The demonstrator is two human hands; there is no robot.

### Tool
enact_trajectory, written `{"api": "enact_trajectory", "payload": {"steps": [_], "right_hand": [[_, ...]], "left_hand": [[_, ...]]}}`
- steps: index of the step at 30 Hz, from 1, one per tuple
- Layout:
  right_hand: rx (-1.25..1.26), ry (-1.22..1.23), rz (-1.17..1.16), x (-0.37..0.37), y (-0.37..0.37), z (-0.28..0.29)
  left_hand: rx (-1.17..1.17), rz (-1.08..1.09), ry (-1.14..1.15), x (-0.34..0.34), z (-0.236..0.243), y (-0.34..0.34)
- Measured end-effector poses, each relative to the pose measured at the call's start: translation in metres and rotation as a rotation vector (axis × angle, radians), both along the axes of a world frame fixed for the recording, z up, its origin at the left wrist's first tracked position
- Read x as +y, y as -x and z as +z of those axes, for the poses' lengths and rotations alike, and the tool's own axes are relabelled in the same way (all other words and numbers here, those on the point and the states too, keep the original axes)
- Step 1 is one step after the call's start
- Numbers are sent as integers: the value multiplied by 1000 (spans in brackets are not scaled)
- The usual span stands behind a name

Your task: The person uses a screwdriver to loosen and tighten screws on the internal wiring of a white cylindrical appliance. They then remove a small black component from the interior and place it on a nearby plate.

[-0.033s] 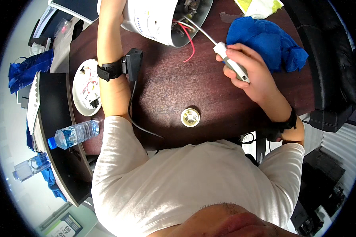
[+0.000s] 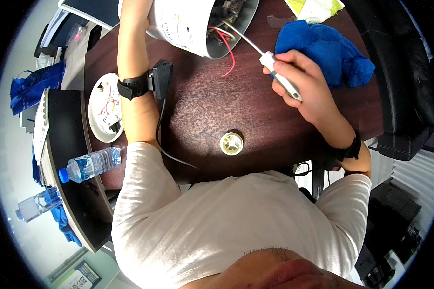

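A white round appliance housing (image 2: 188, 26) lies tilted at the table's far edge, its open end showing red wires (image 2: 229, 53) and metal parts. My left hand (image 2: 136, 13) grips its left side and is partly cut off by the picture's top. My right hand (image 2: 299, 84) is closed around a white-handled screwdriver (image 2: 280, 77). The screwdriver's thin metal shaft (image 2: 241, 36) reaches into the housing's open end. A black strap with a small black device (image 2: 158, 77) sits on my left wrist, and a cable trails from it.
On the dark brown table (image 2: 202, 111) lie a small cream round part (image 2: 232, 143), a white round cover with wires (image 2: 106, 110) at left and a blue cloth (image 2: 325, 48) at far right. Two water bottles (image 2: 89, 164) (image 2: 36, 204) lie on a lower black shelf at left.
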State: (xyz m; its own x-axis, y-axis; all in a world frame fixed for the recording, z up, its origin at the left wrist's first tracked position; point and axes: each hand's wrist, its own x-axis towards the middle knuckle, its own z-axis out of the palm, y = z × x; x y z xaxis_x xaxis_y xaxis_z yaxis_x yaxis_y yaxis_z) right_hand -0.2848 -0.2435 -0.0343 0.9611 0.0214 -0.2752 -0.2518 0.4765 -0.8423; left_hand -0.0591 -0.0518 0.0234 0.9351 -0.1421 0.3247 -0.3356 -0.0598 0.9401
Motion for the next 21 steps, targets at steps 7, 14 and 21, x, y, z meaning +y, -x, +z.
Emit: {"api": "enact_trajectory", "payload": {"steps": [7,14,21], "right_hand": [[-394,627,-94,4,-8,-26],[-322,464,51,-4,-19,-2],[-355,606,83,-11,-10,23]], "left_hand": [[159,84,-33,10,3,-12],[263,-47,212,65,-29,-67],[408,-400,528,82,-19,-43]]}}
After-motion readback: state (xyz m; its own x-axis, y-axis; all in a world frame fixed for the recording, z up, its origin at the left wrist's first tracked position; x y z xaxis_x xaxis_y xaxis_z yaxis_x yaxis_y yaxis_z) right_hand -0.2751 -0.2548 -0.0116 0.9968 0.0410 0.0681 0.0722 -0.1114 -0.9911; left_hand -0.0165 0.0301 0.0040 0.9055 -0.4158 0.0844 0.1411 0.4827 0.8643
